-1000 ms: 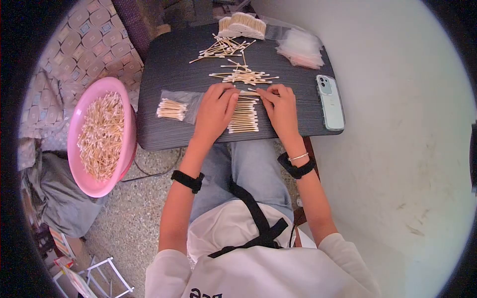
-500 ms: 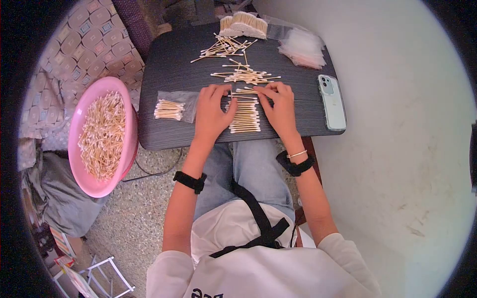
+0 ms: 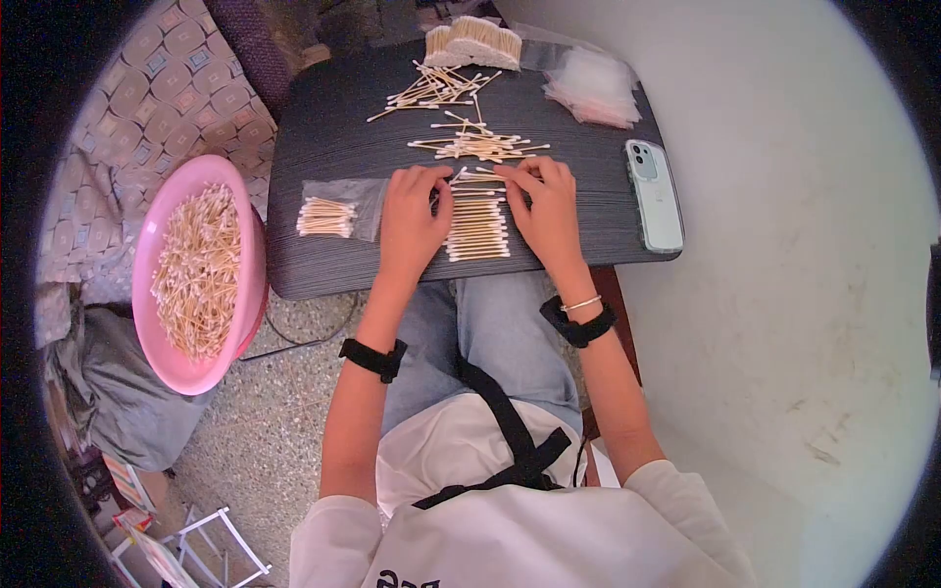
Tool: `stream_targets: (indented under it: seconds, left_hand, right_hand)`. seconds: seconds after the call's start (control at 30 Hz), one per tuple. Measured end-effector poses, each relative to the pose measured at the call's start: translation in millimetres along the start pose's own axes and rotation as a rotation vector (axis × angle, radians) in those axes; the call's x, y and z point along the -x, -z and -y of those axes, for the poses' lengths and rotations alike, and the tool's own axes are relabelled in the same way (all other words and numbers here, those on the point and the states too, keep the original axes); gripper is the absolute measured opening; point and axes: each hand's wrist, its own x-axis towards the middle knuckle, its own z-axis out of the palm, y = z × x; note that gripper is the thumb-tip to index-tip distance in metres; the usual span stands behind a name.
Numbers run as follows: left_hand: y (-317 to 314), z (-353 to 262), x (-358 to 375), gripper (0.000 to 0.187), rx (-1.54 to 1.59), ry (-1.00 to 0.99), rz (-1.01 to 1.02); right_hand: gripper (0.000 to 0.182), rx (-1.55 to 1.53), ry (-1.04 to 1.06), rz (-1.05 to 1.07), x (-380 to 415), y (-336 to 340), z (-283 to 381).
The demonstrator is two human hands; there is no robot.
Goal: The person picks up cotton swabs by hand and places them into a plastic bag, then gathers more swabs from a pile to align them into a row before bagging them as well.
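Note:
Several cotton swabs (image 3: 478, 230) lie side by side in a neat stack on the dark table, just in front of me. My left hand (image 3: 417, 211) is at the stack's upper left, fingers curved and fingertips near the ends of the top swabs. On the other side my right hand (image 3: 542, 206) has its thumb and index finger at the right ends of a few swabs (image 3: 480, 176) at the top. Whether either hand grips a swab is too small to tell. Beyond the fingers is a loose pile of swabs (image 3: 485, 146).
Left on the table is a plastic bag (image 3: 368, 208) with swabs. A pink basin (image 3: 147, 294) of swabs stands left of the table. At the back are another loose pile (image 3: 441, 88), swab bundles (image 3: 472, 44) and clear bags (image 3: 593, 88). A phone (image 3: 655, 196) lies right.
My left thumb has moved slightly away from the stack's left side, and my right fingers have shifted a little at the top swabs. The whole view has shifted slightly.

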Motion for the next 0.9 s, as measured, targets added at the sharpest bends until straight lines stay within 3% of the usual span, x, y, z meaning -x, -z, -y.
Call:
stream_targets:
  seconds: [0.3,0.6,0.9]
  left_hand:
    - [4.0,-4.4,1.0,0.022,0.065,-0.011,0.038]
    - [5.6,-5.4,-0.5,0.026,-0.058,-0.206,0.096]
    - [2.0,-5.7,0.3,0.030,-0.080,-0.190,0.051]
  right_hand:
    - [0.021,0.006,-0.005,-0.005,-0.5,0.7,2.3]
    - [0.021,0.000,-0.013,0.000,0.7,-0.4,0.6]
    - [0.022,0.002,-0.023,0.014,-0.2,1.2,2.4]
